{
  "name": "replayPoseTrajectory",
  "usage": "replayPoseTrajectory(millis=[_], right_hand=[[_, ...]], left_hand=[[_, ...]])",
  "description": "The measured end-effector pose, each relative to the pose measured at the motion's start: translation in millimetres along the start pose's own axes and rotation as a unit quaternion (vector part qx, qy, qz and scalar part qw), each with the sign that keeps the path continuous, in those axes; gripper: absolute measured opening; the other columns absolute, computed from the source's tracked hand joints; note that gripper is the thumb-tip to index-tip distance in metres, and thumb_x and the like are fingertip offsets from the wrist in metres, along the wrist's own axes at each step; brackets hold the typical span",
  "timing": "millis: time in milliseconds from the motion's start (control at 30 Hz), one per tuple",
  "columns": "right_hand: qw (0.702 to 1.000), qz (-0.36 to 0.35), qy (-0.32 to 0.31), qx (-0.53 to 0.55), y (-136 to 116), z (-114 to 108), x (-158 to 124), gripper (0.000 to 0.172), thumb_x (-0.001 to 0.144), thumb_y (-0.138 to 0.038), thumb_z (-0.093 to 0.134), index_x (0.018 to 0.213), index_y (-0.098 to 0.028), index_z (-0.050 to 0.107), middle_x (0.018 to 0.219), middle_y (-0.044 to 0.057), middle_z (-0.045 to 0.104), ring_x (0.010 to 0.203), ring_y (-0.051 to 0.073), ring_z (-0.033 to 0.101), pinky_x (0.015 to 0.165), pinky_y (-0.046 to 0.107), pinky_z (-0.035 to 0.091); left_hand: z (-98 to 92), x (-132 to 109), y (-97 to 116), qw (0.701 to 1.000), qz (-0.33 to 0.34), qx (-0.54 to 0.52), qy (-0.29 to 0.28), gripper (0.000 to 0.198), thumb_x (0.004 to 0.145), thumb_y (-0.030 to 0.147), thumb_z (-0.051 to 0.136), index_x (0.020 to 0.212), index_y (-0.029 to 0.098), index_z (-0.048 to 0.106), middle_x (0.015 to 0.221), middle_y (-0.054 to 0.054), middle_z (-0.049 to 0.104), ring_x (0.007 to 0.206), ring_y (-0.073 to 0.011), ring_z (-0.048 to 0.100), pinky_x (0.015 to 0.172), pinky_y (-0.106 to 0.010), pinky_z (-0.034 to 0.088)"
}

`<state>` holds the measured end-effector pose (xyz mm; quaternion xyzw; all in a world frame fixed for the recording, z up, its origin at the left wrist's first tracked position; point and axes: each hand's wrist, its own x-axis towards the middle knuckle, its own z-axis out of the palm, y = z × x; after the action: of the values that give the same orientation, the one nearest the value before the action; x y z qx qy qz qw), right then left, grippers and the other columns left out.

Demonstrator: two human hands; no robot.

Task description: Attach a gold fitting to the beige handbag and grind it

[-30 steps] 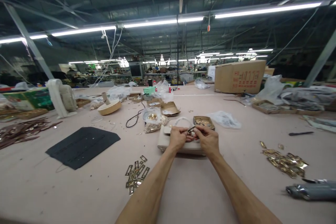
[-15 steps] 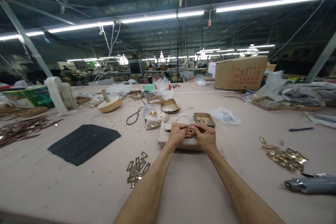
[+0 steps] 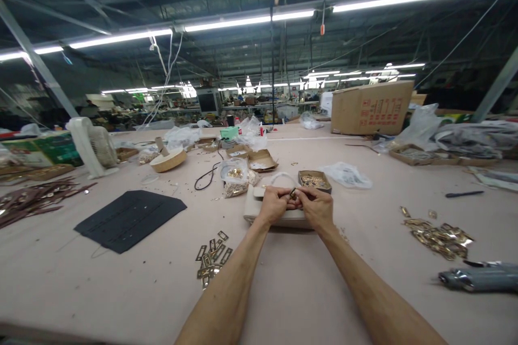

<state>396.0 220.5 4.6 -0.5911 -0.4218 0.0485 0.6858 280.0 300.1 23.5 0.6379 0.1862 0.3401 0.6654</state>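
Note:
Over a light beige handbag (image 3: pixel 253 204), my left hand (image 3: pixel 275 204) and my right hand (image 3: pixel 318 206) meet with their fingers closed. Between the fingertips shows a small brass-coloured metal fitting (image 3: pixel 292 193), held by both hands; its exact shape is partly hidden. The bag lies on the table, its pale handle (image 3: pixel 283 176) arching behind my hands, which cover much of its front. Just beyond my right hand is a small open box (image 3: pixel 314 174) of tiny gold-coloured parts. A clear bag of small metal parts (image 3: pixel 235 188) stands left of the handbag.
Gold rectangular plates (image 3: pixel 212 256) lie by my left forearm, with another metal pile (image 3: pixel 439 238) at right. Near the right edge rests a grey power screwdriver (image 3: pixel 477 278). A black sheet (image 3: pixel 130 221), a white fan (image 3: pixel 93 145) and a large carton (image 3: pixel 371 109) also occupy the table.
My fingertips have shifted slightly around the small metal fitting, which now shows at a different angle. The view has tilted a little; the handbag stays in place.

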Motion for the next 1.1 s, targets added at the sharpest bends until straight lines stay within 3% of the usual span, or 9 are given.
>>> replayPoseTrajectory(millis=[167,367,533,667,933,1100], right_hand=[[0.999,0.027,-0.013,0.021,-6.0,-1.1,0.5,0.029,0.081,-0.045,0.074,0.091,-0.019,0.081,0.078,0.008,0.077,0.06,0.022,0.07,0.058,0.033,0.06],[0.996,-0.062,0.016,-0.057,-9.4,-3.4,-0.7,0.022,0.086,-0.036,0.068,0.093,-0.02,0.081,0.085,0.007,0.077,0.071,0.021,0.07,0.068,0.032,0.056],[0.997,-0.067,0.011,-0.047,-3.0,-2.5,-1.0,0.021,0.086,-0.036,0.067,0.092,-0.02,0.08,0.08,0.006,0.074,0.067,0.019,0.067,0.064,0.031,0.054],[0.994,-0.096,0.014,-0.057,0.6,-2.1,-0.6,0.021,0.088,-0.035,0.066,0.09,-0.02,0.08,0.083,0.007,0.075,0.073,0.02,0.068,0.07,0.032,0.055],[0.984,-0.158,0.009,-0.08,-9.2,-3.0,-2.1,0.019,0.091,-0.027,0.062,0.091,-0.021,0.08,0.086,0.008,0.074,0.078,0.021,0.067,0.075,0.034,0.054],[0.984,-0.161,-0.002,-0.07,-12.6,-4.0,-1.9,0.021,0.092,-0.025,0.059,0.093,-0.022,0.08,0.085,0.007,0.072,0.079,0.021,0.066,0.073,0.034,0.052]], left_hand=[[0.5,-0.2,-1.3,1.0,0.009,0.017,0.012,0.021,0.08,0.012,0.067,0.095,0.012,0.082,0.077,-0.007,0.078,0.065,-0.0178,0.074,0.065,-0.027,0.064],[1.2,4.4,-8.5,0.999,0.009,-0.014,0.032,0.024,0.079,0.008,0.064,0.095,0.009,0.082,0.076,-0.01,0.078,0.058,-0.016,0.073,0.059,-0.024,0.063],[0.2,6.2,-11.0,0.999,-0.001,-0.023,0.029,0.018,0.079,0.013,0.071,0.093,0.008,0.081,0.077,-0.011,0.077,0.06,-0.0168,0.074,0.06,-0.024,0.063],[0.4,5.1,-9.1,0.999,0.002,-0.029,0.027,0.017,0.077,0.015,0.074,0.091,0.008,0.081,0.075,-0.01,0.077,0.058,-0.0167,0.073,0.059,-0.024,0.063],[3.5,4.1,-5.3,0.998,-0.015,-0.043,0.049,0.016,0.081,0.007,0.068,0.091,0.006,0.081,0.074,-0.012,0.076,0.057,-0.0181,0.073,0.063,-0.03,0.065],[3.6,3.9,-5.0,0.997,-0.024,-0.059,0.049,0.014,0.08,0.012,0.074,0.09,0.004,0.08,0.071,-0.013,0.075,0.058,-0.0198,0.074,0.066,-0.032,0.066]])
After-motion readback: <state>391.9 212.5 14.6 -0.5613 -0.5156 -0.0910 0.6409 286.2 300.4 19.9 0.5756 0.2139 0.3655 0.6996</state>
